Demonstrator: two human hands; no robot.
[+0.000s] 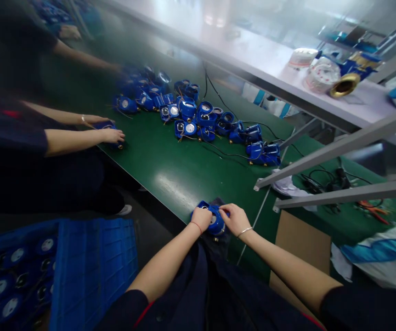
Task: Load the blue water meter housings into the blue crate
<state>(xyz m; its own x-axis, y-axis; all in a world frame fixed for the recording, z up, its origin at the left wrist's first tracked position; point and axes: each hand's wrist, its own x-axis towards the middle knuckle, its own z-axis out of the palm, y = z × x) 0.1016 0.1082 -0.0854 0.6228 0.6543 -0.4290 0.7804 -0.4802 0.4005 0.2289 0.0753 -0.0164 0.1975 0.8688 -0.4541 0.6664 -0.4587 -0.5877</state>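
Note:
A blue water meter (215,221) rests on a dark cloth at the near edge of the green conveyor belt (170,170). My left hand (201,217) is closed around the meter's left side. My right hand (234,219) grips its right side, fingers curled over the top. A red thread circles my left wrist and a thin bracelet my right. Much of the meter is hidden under my fingers.
Several more blue meters (198,117) with wires lie in a heap further along the belt. A co-worker's hands (110,134) hold another meter at the left. A blue crate of meters (15,271) stands lower left. Metal rails (339,151) cross at the right above a cardboard box (303,241).

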